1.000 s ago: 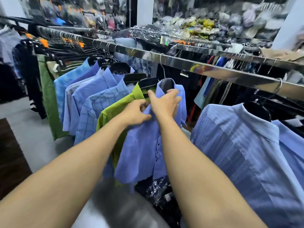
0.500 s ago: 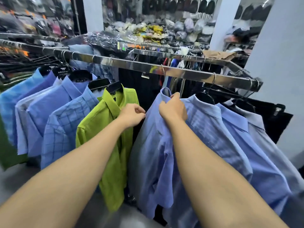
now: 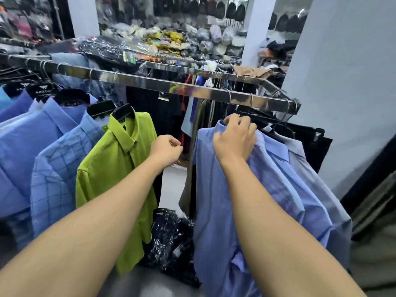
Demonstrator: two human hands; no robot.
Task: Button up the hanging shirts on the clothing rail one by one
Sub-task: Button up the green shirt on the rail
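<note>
Fingers [image 3: 242,123] of the right hand [image 3: 234,142] are curled over the collar of the blue shirt [image 3: 214,189], gripping it right at the top where the hanger hook meets the clothing rail [image 3: 150,84]. The left hand [image 3: 166,150] hangs in the open gap beside it, fingers curled in against the thumb with nothing visibly in them. A second ago both hands were working together at that collar, and the shirt hung close against the green shirt [image 3: 111,168]. Since then the blue shirt has slid to the right along the rail, the left hand has let go, and a clear space now separates the green shirt from the blue one. The blue shirt now rests against the other pale blue shirts [image 3: 285,159] near the rail's end, its front turned away, so its buttons cannot be checked here. Taken together, this looks like a shirt being finished and parked with the right-hand group rather than one still being fastened. If so, the green shirt is the likely next one, with the checked blue shirt [image 3: 57,163] behind it. Whether the green placket is already closed cannot be made out. The free left hand is already close to the green shirt's front edge, well placed to pull it across.
</note>
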